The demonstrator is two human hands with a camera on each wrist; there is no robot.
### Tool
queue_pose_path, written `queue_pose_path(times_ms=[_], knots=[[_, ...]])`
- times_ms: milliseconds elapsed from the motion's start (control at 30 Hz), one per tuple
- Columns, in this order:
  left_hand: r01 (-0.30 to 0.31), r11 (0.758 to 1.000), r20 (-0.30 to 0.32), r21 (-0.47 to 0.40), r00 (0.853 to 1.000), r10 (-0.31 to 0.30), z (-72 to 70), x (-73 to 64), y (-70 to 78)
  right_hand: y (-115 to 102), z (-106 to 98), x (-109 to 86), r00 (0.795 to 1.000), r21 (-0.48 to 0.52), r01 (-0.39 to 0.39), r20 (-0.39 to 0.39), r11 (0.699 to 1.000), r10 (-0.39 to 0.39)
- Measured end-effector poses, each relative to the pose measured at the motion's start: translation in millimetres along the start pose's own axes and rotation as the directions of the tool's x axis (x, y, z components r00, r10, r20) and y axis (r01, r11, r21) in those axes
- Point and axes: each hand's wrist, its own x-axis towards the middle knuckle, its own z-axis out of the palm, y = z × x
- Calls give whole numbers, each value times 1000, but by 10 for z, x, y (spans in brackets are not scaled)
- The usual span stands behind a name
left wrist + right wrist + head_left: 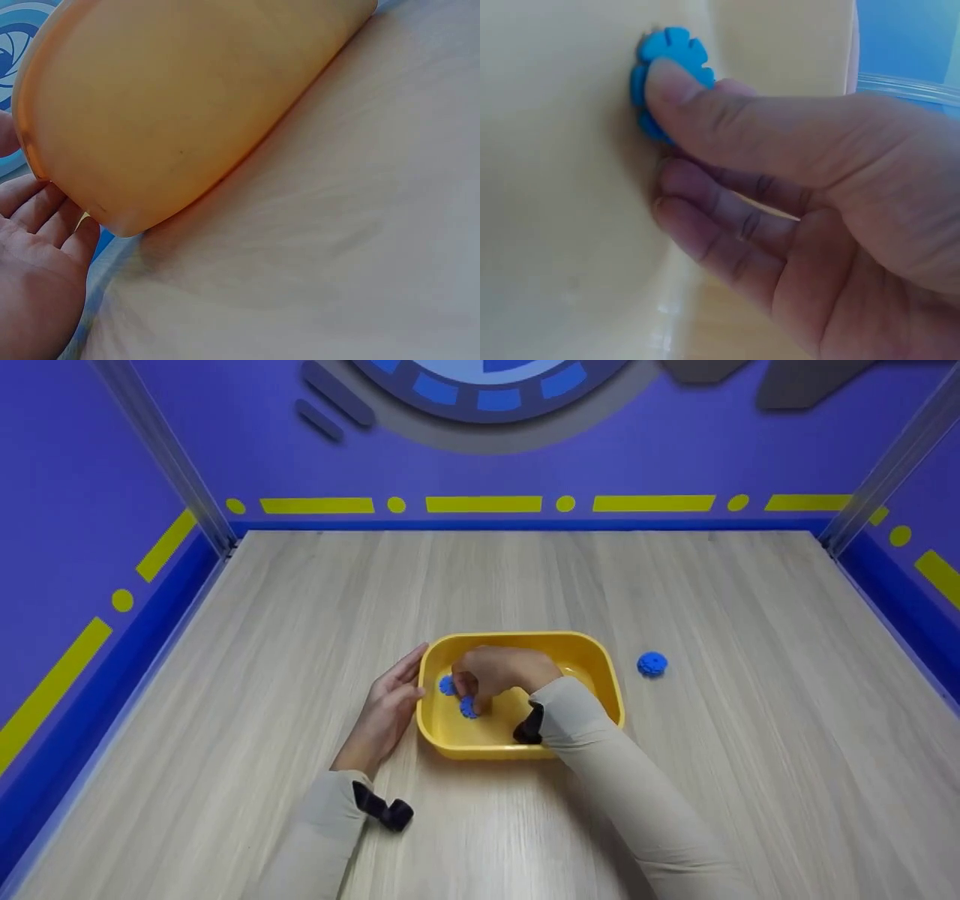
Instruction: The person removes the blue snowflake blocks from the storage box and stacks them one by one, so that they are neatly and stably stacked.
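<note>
A yellow plastic basin stands on the wooden table. My left hand lies against the basin's left outer wall, fingers fairly straight and the thumb at the rim; in the left wrist view the fingertips are partly hidden. Inside the basin my right hand pinches a blue notched disc shaped like a flower, the thumb lying across it. The head view shows that disc low over the basin floor. Just beyond it, close to the fingers, is another blue disc.
To the right of the basin, a small blue notched piece, perhaps stacked discs, lies on the table. Blue panels with yellow marks enclose the table at the back and both sides. Black wrist straps sit on both sleeves.
</note>
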Motion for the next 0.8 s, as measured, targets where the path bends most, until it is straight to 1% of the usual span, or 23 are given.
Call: queue_pose_path(times_ms=[233,533,700,800], knots=[[-31,999,33,-19,999,32,-5,-6,-5,14,-60,-95,999,-21,4,-44,1000,-5],[-25,1000,30,-15,999,25,-2,-7,1,55,-184,-260,998,5,25,-55,1000,-24],[-23,1000,26,-12,999,23,1,-13,3,113,-275,-380,996,45,33,-84,998,-29],[-22,1000,28,-20,999,22,0,-17,7,148,-324,-467,993,48,40,-112,998,-34]])
